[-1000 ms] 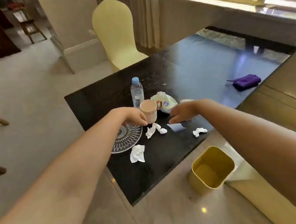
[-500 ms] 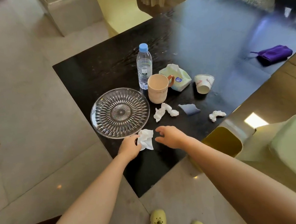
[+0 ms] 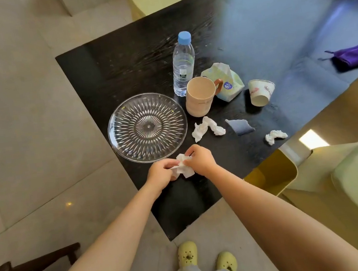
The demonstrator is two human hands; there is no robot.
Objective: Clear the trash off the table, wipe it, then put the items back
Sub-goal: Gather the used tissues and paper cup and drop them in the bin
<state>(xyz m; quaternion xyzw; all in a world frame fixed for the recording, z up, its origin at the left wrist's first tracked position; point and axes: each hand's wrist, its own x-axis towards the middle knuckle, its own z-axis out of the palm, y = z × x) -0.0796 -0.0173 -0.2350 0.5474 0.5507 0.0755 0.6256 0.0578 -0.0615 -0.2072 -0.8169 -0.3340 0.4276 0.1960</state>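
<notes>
Gathering the first tissue [image 3: 183,166] at the near edge of the table [image 3: 118,59].
Left hand [image 3: 159,176] and right hand [image 3: 200,161] both pinch it, just in front of the glass plate [image 3: 147,127]. From that plate the yellow bin [image 3: 274,174] lies off to the right, below the table edge and nearer the right hand; I judge the drop goes that way.
</notes>
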